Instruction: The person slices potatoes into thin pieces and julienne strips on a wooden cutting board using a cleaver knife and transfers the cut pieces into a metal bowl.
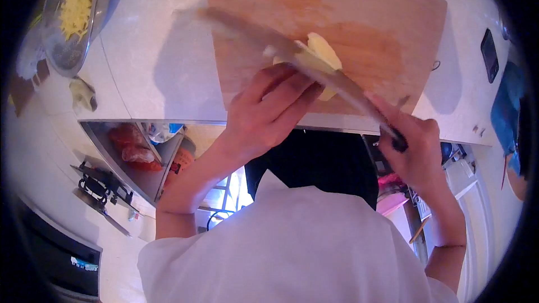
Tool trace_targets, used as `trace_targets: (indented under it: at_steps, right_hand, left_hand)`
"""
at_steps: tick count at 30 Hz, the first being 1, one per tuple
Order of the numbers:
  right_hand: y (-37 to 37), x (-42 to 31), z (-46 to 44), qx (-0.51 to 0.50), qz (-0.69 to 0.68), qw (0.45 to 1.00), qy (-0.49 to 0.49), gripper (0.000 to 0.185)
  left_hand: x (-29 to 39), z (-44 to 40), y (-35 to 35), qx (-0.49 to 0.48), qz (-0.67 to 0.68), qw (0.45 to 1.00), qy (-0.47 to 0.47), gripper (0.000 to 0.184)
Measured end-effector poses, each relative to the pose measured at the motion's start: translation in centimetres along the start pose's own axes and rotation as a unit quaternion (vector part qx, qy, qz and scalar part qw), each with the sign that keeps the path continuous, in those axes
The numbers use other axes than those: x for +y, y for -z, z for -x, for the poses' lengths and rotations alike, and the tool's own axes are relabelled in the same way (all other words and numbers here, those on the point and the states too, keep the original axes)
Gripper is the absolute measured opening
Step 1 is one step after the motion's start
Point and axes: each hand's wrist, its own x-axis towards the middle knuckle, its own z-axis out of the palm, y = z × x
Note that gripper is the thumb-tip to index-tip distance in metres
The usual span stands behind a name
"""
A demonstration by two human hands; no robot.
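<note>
My right hand is wrapped round the dark handle of a long kitchen knife. Its blade, blurred by motion, slants up to the left across the wooden cutting board. Under and beside the blade lies pale yellow sliced potato, with pieces showing on both sides of it. My left hand presses curled fingers on the potato, close against the blade. The blade and fingers hide part of the potato, and whether the edge is in it I cannot tell.
A glass bowl of pale yellow shreds stands at the upper left, with a crumpled scrap near it. A phone and blue cloth lie at the right. Below the counter edge is an open drawer.
</note>
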Motion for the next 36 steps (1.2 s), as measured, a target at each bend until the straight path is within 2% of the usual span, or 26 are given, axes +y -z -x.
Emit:
trace_targets:
  at_steps: [2,5,9,11,23,29,32,35,36]
  right_hand:
    - [0.5,0.3,0.0,0.001,-0.018,0.999,-0.027,0.066]
    - [2.3,-1.4,1.5,-0.020,0.009,1.000,-0.015,0.068]
    - [3.4,-2.6,4.1,-0.031,0.071,0.997,0.006,0.072]
    - [3.6,-2.5,4.6,-0.033,0.081,0.996,0.005,0.073]
    - [2.2,-1.7,3.0,-0.041,0.032,0.999,-0.016,0.074]
    - [0.2,-0.4,0.0,-0.026,0.022,0.999,-0.004,0.070]
    - [0.5,0.0,-0.6,-0.008,-0.007,1.000,-0.004,0.067]
    - [1.6,-1.4,0.5,-0.008,0.014,1.000,-0.026,0.066]
    - [2.0,-1.9,1.1,-0.012,0.020,0.999,-0.027,0.067]
  left_hand:
    - [-0.1,-0.3,-0.2,0.001,0.014,1.000,0.002,0.033]
    - [0.1,0.2,0.6,-0.034,-0.003,0.999,0.005,0.032]
    - [-0.6,3.3,-1.2,-0.031,0.076,0.991,0.103,0.031]
    - [-0.7,3.7,-1.5,-0.029,0.088,0.989,0.118,0.031]
    - [0.3,2.1,0.8,-0.094,0.016,0.993,0.063,0.030]
    - [0.1,0.3,0.2,-0.017,0.011,1.000,0.006,0.028]
    - [-0.1,-0.2,0.0,-0.010,0.006,1.000,-0.010,0.028]
    - [-0.1,0.2,0.3,-0.026,0.012,1.000,-0.010,0.028]
    - [-0.3,1.6,-0.4,-0.015,0.040,0.998,0.041,0.027]
